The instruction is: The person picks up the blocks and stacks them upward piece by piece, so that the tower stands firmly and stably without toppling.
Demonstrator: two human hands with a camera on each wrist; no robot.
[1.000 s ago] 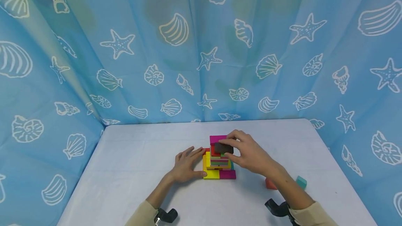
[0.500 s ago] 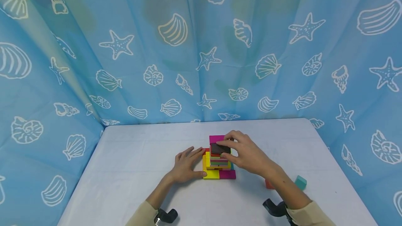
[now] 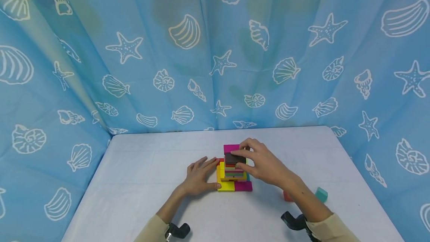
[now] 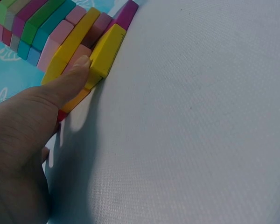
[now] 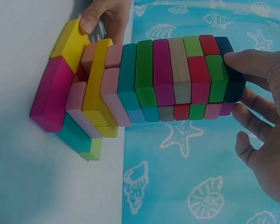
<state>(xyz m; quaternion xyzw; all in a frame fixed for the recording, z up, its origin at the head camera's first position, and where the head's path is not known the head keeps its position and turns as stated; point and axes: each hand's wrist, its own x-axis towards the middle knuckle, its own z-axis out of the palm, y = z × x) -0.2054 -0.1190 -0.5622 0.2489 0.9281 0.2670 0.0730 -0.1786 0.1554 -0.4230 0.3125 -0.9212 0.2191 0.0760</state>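
A tower of coloured wooden blocks [image 5: 144, 77] stands mid-table on a wider base, sideways in the right wrist view. Its top front piece is a black block [image 3: 234, 158], lying flat, with a magenta block [image 3: 230, 148] behind it. My right hand [image 3: 267, 165] holds the black block at its right part with thumb and fingers. Low on the left, my left hand [image 3: 199, 179] spreads against the base, its thumb touching a yellow block [image 4: 105, 51] and its fingertips by a red block [image 3: 220, 161]. A magenta base block [image 3: 243, 186] lies beside the yellow one.
An orange-red block [image 3: 287, 196] lies right of the tower, partly behind my right forearm. Further right is a teal block [image 3: 321, 194]. The white table [image 3: 144, 167] is bordered by a blue shell-print curtain [image 3: 201, 66] behind and at the sides.
My right hand has moved slightly left, bringing the black block from a tilted position down flat on the tower's top. My left hand has stayed at the base.
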